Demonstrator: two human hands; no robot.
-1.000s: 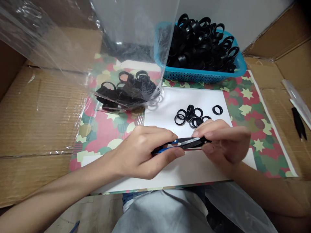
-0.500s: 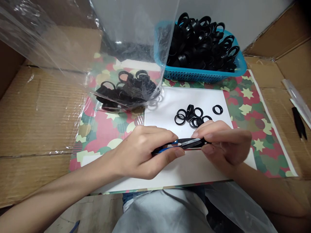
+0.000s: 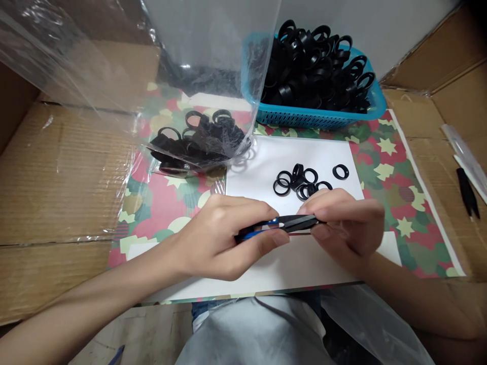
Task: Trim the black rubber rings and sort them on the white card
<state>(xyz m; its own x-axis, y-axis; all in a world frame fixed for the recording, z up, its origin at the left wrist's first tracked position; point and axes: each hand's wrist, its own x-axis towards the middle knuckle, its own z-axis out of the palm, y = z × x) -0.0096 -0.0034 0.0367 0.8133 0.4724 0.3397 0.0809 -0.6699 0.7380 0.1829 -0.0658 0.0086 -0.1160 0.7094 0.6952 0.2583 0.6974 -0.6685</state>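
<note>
Blue-handled snips [image 3: 299, 223], clasped crosswise by the left hand [image 3: 228, 235], point rightward, right hand [image 3: 344, 220] pinching something dark [image 3: 321, 221]

Paper [image 3: 262, 165] lies on the mat [image 3: 422, 238], bearing a cluster of rings [image 3: 298, 177] with a lone ring [image 3: 346, 173] to its right; snips [image 3: 299, 223] are before the cluster. Behind the paper stands a basket [image 3: 312, 117] of rings, left of it a bag [image 3: 213, 81] of rings.

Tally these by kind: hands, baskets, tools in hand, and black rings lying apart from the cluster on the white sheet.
Hands: 2, the left hand and right hand
Blue basket: 1
Blue-handled tool: 1
Lone black ring: 1
Total: 5
</note>
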